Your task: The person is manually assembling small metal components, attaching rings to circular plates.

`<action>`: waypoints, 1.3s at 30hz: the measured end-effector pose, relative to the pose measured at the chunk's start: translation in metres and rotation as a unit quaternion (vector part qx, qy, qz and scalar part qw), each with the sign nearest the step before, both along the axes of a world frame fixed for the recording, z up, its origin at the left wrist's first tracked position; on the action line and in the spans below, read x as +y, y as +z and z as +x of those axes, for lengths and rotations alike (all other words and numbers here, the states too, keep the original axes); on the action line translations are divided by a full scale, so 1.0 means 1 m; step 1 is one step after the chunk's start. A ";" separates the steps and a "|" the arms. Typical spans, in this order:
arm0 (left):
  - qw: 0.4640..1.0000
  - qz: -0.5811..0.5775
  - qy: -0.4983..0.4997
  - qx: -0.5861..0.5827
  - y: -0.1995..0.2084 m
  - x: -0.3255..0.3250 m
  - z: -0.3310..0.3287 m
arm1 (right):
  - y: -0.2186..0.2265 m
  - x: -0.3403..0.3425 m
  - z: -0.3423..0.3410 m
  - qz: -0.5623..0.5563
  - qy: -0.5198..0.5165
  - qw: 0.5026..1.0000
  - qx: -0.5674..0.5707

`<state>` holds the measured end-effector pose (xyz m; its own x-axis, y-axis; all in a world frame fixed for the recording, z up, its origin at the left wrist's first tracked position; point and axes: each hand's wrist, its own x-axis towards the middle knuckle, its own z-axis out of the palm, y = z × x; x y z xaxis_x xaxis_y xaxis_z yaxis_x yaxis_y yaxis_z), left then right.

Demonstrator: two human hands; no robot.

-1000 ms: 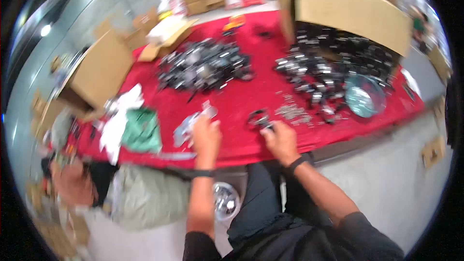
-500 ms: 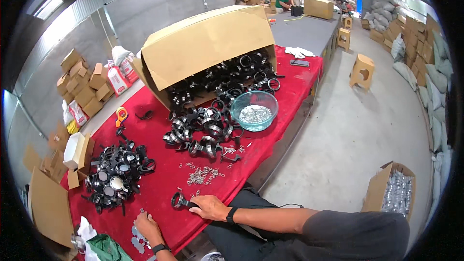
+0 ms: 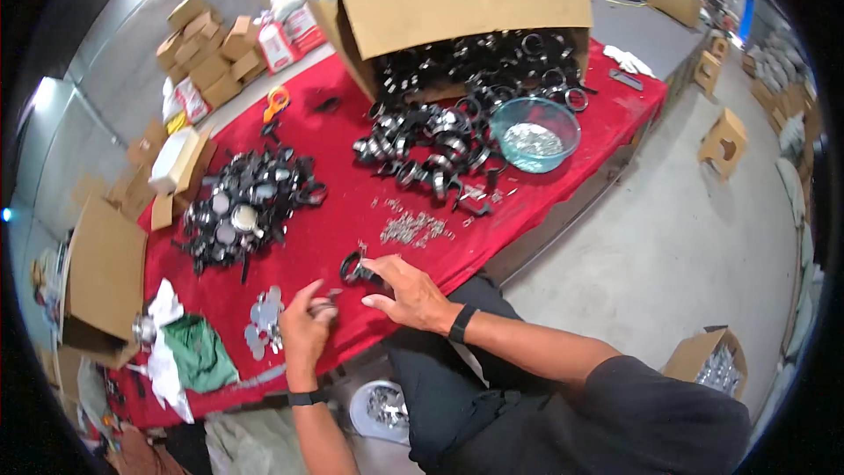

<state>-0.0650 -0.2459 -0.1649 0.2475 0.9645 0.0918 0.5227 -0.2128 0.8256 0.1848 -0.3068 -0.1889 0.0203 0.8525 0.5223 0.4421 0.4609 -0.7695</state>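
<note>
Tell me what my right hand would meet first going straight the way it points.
Probably the black ring-shaped piece on the red cloth, right ahead of your right hand; depth is unclear, so they may already be touching.

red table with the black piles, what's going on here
A person is at a red-covered table. The right hand is at a black ring-shaped piece, its grip unclear. The left hand is beside flat grey discs; whether it holds anything is hard to tell. Small metal bits lie farther in, near a pile of black-and-silver rings.
</note>
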 end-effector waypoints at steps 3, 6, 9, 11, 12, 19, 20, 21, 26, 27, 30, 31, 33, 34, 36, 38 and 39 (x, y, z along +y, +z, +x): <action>0.992 -0.084 -0.088 -0.028 0.033 -0.030 0.039 | 0.000 0.000 0.004 0.049 0.116 0.992 -0.026; 0.979 -0.133 -0.087 -0.124 0.024 -0.036 0.033 | 0.003 -0.014 0.003 0.000 0.127 0.991 -0.032; 0.964 -0.161 -0.066 -0.199 0.013 -0.032 0.033 | 0.003 -0.020 0.010 0.017 0.133 0.990 -0.042; 0.956 -0.192 -0.085 -0.204 0.004 -0.029 0.035 | 0.000 -0.020 0.010 0.053 0.119 0.992 -0.008; 0.950 -0.213 -0.081 -0.212 0.006 -0.029 0.036 | 0.003 -0.021 0.011 0.048 0.121 0.991 -0.010; 0.953 -0.161 0.049 -0.251 -0.020 0.002 0.045 | 0.026 0.001 0.025 -0.027 -0.037 0.999 -0.023; 0.988 -0.048 0.084 -0.122 -0.029 0.010 0.044 | 0.029 0.013 0.028 -0.047 -0.094 0.994 -0.007; 0.992 0.063 0.109 0.010 -0.037 0.018 0.047 | 0.024 0.026 0.035 -0.025 -0.137 0.990 -0.005; 0.993 0.051 0.108 0.017 -0.073 0.036 0.044 | 0.022 0.069 0.008 -0.034 -0.147 0.986 -0.072; 0.994 -0.008 0.089 -0.056 -0.076 0.038 0.052 | 0.015 0.072 0.005 -0.035 -0.145 0.986 -0.073; 0.992 -0.026 0.082 -0.093 -0.087 0.044 0.065 | -0.001 0.077 -0.008 -0.037 -0.133 0.982 -0.129; 0.995 0.013 0.083 -0.058 -0.093 0.046 0.066 | -0.004 0.077 -0.012 -0.036 -0.128 0.983 -0.127; 0.994 0.011 0.088 -0.069 -0.101 0.048 0.069 | -0.010 0.076 -0.018 -0.043 -0.119 0.982 -0.138; 0.989 -0.018 0.083 -0.117 -0.102 0.047 0.071 | -0.011 0.074 -0.020 -0.057 -0.123 0.977 -0.164; 0.981 -0.030 0.083 -0.173 -0.103 0.045 0.074 | -0.013 0.071 -0.021 -0.053 -0.126 0.977 -0.164; 0.982 -0.036 0.093 -0.158 -0.103 0.040 0.074 | -0.014 0.068 -0.022 -0.042 -0.134 0.977 -0.160; 0.983 -0.045 0.100 -0.145 -0.099 0.036 0.076 | -0.011 0.067 -0.021 -0.041 -0.136 0.977 -0.159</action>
<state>0.0114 -0.2099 -0.2640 0.0284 0.9987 0.0421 0.2857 -0.0485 0.9571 0.1639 -0.2398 -0.2004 0.0993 0.8777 0.4688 0.7617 0.2361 -0.6034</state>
